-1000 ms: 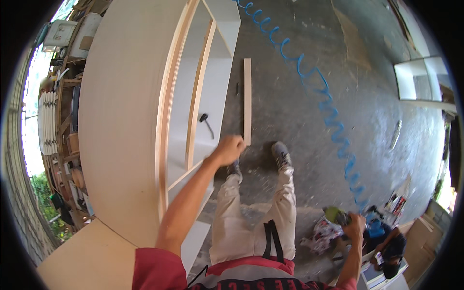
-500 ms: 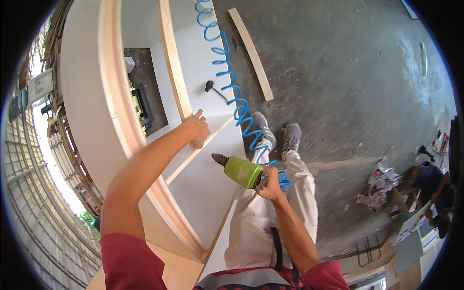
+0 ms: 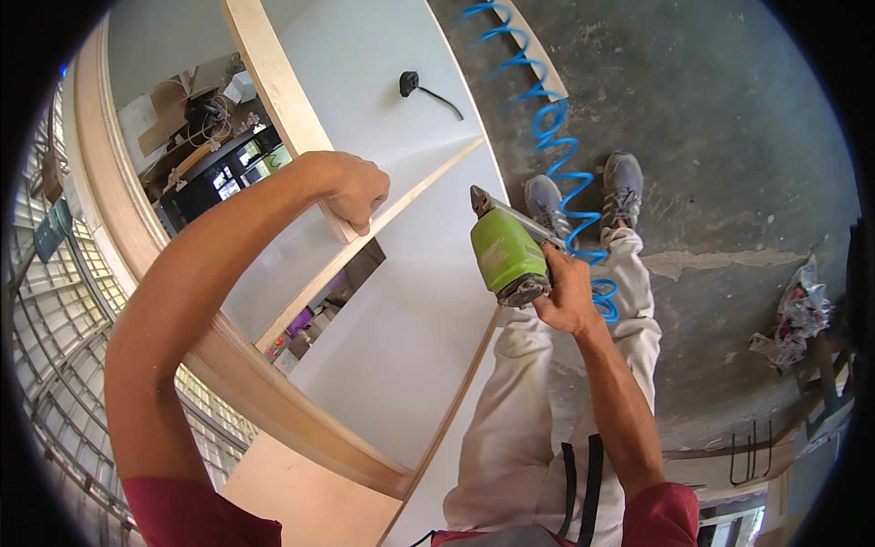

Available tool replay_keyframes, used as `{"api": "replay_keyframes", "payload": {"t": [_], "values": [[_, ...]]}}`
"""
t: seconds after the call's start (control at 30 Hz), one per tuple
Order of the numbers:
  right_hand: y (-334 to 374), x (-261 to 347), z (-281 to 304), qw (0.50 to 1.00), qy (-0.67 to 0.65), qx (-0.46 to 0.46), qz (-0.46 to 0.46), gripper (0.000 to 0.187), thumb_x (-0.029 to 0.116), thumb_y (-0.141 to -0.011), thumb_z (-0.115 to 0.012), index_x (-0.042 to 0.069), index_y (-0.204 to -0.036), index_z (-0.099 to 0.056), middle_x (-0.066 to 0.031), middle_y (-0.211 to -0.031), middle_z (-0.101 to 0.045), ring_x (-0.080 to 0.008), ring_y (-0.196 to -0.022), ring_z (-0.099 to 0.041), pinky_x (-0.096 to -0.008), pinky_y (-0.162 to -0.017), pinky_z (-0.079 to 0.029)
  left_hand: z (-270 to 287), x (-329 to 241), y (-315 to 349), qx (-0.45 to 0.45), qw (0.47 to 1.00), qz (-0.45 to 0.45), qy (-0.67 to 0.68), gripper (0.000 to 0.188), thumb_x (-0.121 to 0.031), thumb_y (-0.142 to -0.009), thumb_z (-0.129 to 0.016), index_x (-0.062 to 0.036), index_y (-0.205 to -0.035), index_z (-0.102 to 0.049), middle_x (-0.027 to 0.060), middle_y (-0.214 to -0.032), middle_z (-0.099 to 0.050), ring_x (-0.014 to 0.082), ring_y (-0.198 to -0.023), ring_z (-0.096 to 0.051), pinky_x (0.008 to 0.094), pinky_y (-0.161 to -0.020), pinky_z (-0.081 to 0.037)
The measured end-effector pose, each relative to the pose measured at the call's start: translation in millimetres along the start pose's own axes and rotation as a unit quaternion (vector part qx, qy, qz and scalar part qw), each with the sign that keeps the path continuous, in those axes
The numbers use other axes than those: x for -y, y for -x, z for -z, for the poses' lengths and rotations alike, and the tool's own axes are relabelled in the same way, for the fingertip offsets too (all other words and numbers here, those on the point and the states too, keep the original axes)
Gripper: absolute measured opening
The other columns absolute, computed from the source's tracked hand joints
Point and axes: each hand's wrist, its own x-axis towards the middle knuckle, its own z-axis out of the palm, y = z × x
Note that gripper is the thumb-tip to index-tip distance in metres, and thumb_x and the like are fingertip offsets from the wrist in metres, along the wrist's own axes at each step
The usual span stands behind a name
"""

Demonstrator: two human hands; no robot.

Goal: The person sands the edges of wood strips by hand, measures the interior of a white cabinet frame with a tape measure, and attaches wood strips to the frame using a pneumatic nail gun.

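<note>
My left hand (image 3: 358, 190) is closed around the near end of a pale wooden strip (image 3: 273, 82), where it meets a thinner cross strip (image 3: 415, 190) inside a white-panelled wooden frame. Its knuckles face up and the thumb side is low, by the joint. In my right hand (image 3: 572, 290) is a green air nail gun (image 3: 509, 251), gripped by its handle. Its dark nose points away from me, to the right of the cross strip and apart from the wood. A coiled blue air hose (image 3: 574, 173) runs beside the gun.
A black plug on a short cable (image 3: 410, 84) lies on the white panel (image 3: 365, 46). A loose wooden board (image 3: 538, 50) is on the concrete floor (image 3: 729, 164). My shoes (image 3: 623, 182) stand beside the panel. Crumpled plastic (image 3: 795, 314) lies at the right.
The view has shifted over the frame. My left hand's fingers, partly stretched out before, are now curled at the strip's end. The nail gun has swung from pointing left to pointing away from me.
</note>
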Motion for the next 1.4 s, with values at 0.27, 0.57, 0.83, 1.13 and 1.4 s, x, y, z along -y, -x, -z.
{"api": "replay_keyframes", "payload": {"t": [0.27, 0.57, 0.83, 1.13, 1.4], "values": [[3.8, -10.6, -79.8, 0.980, -0.164, -0.102, 0.042, 0.082, 0.049, -0.063, -0.088, -0.001, -0.120, -0.056, -0.0138, -0.095, -0.073, -0.0225, -0.084, -0.073, -0.0337, -0.078, -0.055, 10.3, -5.7, -3.7, -0.016, 0.998, -0.059, -0.007, 0.027, -0.020, -0.071, -0.082, -0.0056, -0.091, -0.071, 0.0202, -0.094, -0.070, 0.0359, -0.095, -0.069, 0.0454, -0.080, -0.052], [22.7, 12.7, -186.6, 0.905, -0.357, -0.205, -0.106, 0.044, 0.018, -0.089, -0.072, 0.003, -0.125, -0.053, -0.0088, -0.097, -0.068, -0.0143, -0.081, -0.064, -0.0302, -0.077, -0.054, 10.8, -11.8, -8.6, 0.020, 0.999, -0.044, 0.019, 0.030, -0.017, -0.067, -0.085, -0.0007, -0.088, -0.071, 0.0209, -0.093, -0.072, 0.0359, -0.092, -0.070, 0.0437, -0.076, -0.054], [57.2, 17.3, -208.1, 0.985, -0.115, 0.025, -0.127, 0.045, 0.036, -0.096, -0.060, 0.007, -0.130, -0.056, -0.0135, -0.126, -0.062, -0.0220, -0.107, -0.063, -0.0366, -0.080, -0.056, 12.9, -4.2, -9.9, 0.002, 0.999, -0.047, 0.008, 0.020, -0.012, -0.068, -0.085, -0.0040, -0.080, -0.070, 0.0184, -0.081, -0.071, 0.0364, -0.084, -0.070, 0.0426, -0.073, -0.054], [34.0, 29.7, -184.6, 0.790, -0.454, 0.110, -0.397, 0.047, 0.043, -0.098, -0.052, 0.012, -0.134, -0.050, -0.0087, -0.131, -0.052, -0.0365, -0.116, -0.051, -0.0502, -0.088, -0.048, 11.6, -4.2, -7.6, -0.036, 0.994, -0.080, 0.058, 0.020, -0.007, -0.065, -0.082, -0.0042, -0.068, -0.063, 0.0155, -0.070, -0.067, 0.0351, -0.072, -0.067, 0.0426, -0.066, -0.050], [29.3, 33.7, -188.0, 0.649, -0.715, -0.013, -0.261, 0.031, 0.029, -0.089, -0.075, 0.005, -0.106, -0.068, -0.0040, -0.092, -0.068, -0.0193, -0.081, -0.064, -0.0305, -0.069, -0.048, -3.5, -0.5, -6.5, -0.098, 0.985, -0.102, 0.096, 0.029, -0.002, -0.061, -0.079, -0.0048, -0.058, -0.051, 0.0146, -0.060, -0.059, 0.0350, -0.062, -0.060, 0.0456, -0.059, -0.043]]}}
